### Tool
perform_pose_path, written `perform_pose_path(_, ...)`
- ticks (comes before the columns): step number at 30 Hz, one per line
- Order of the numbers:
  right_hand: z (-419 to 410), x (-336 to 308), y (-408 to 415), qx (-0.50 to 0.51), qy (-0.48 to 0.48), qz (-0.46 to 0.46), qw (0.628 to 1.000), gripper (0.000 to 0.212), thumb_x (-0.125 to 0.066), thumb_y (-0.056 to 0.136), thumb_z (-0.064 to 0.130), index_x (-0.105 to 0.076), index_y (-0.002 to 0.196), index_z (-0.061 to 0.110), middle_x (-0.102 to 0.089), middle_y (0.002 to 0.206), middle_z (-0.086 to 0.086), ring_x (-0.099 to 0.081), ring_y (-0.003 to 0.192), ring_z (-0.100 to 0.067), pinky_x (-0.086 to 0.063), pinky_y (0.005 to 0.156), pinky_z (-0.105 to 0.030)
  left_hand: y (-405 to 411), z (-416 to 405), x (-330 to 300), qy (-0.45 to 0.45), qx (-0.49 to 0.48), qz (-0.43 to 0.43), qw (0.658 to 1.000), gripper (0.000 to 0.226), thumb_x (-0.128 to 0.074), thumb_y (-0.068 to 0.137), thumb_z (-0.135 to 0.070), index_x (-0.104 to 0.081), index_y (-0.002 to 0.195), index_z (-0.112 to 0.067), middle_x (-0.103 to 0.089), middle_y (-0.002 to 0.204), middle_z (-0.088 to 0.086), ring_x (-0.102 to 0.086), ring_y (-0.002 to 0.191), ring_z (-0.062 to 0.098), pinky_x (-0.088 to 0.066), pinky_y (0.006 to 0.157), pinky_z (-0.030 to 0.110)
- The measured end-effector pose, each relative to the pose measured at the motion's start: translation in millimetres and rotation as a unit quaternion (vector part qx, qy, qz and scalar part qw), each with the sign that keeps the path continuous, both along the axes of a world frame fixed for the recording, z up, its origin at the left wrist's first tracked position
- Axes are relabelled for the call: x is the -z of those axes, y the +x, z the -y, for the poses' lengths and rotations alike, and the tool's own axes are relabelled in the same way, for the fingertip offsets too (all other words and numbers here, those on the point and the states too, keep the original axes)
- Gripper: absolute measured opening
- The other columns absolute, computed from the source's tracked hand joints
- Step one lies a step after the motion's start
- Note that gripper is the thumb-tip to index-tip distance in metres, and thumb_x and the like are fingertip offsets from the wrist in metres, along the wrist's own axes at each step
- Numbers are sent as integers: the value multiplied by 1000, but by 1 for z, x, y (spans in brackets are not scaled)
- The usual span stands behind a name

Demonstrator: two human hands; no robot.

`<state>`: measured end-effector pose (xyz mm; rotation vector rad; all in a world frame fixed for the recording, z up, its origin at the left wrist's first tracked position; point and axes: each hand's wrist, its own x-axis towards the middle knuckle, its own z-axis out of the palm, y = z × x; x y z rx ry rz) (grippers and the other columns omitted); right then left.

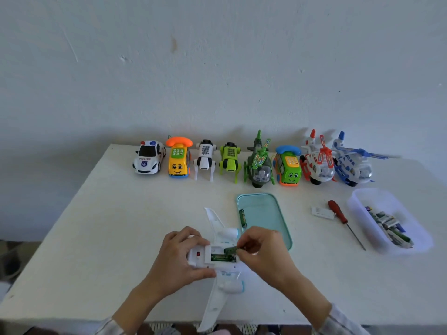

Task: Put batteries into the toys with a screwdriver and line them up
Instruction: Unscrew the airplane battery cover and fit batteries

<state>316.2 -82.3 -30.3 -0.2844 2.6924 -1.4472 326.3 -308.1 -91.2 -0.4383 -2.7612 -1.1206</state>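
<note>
The left hand (180, 256) grips the white plastic toy plane (217, 259) lying upside down on the white tabletop (121, 226), while right fingers (244, 245) pinch a small green battery (230, 250) over its open slot, which might slip out crooked

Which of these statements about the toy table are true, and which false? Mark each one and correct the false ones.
1. The right hand pinches a battery at the open compartment of the toy plane. True.
2. The screwdriver is in the left hand. False: it lies on the table, and the left hand grips the plane.
3. Eight toys stand in a row by the wall. True.
4. The teal tray holds no battery. False: one battery lies in it.
5. The police car stands at the row's right end. False: left end.
</note>
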Motion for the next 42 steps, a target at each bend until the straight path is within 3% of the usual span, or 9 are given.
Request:
perform_pose_path(4, 1, 20, 5, -85, 88, -119, 985, 15, -66, 67, -1, -64, 62, 13, -63, 69, 3, -58, 61, -11, -52, 57, -27, 2, 0, 1, -5, -3, 13, 1000, 66, -64, 51, -86, -60, 101, -45, -47, 106, -29, -44, 98, 5, -33, 82, 14)
perform_pose_path(8, -1, 25, -2, -118, 193, -235, 945, 23, -72, 56, 0, -57, 54, 17, -57, 57, 9, -49, 56, -9, -44, 44, -24, 2, 0, 0, -9, -3, 20, 1000, 66, -62, 51, -87, -59, 101, -44, -47, 106, -29, -43, 98, 7, -33, 82, 14)
perform_pose_path(13, -3, 34, -5, -170, 169, -301, 923, 30, -74, 64, -3, -51, 56, 13, -52, 58, 3, -45, 54, -14, -40, 47, -24, 0, -1, -2, -1, 2, 34, 999, 62, -65, 50, -86, -56, 98, -48, -46, 104, -32, -44, 97, 2, -35, 80, 15)
perform_pose_path(19, -6, 42, -11, -173, 132, -312, 925, 22, -69, 76, 0, -56, 60, 6, -53, 61, 0, -46, 56, -17, -42, 49, -27, -1, -1, -3, -1, 8, 38, 999, 60, -69, 51, -82, -58, 98, -46, -48, 101, -27, -45, 95, 1, -35, 83, 16)
perform_pose_path(33, -12, 40, -15, -176, 122, -306, 928, 18, -70, 68, -8, -60, 62, 6, -55, 61, -1, -47, 54, -17, -42, 46, -30, -3, -4, -7, 4, 13, 63, 998, 64, -68, 50, -83, -59, 99, -45, -49, 103, -26, -44, 98, -1, -36, 83, 15)
perform_pose_path(42, -9, 36, -17, -188, 116, -273, 936, 27, -63, 80, 10, -51, 56, 9, -49, 59, 2, -43, 54, -14, -35, 46, -23, -5, -5, -8, -2, 17, 78, 997, 68, -67, 48, -85, -59, 101, -43, -47, 103, -26, -43, 98, -2, -40, 83, 17)
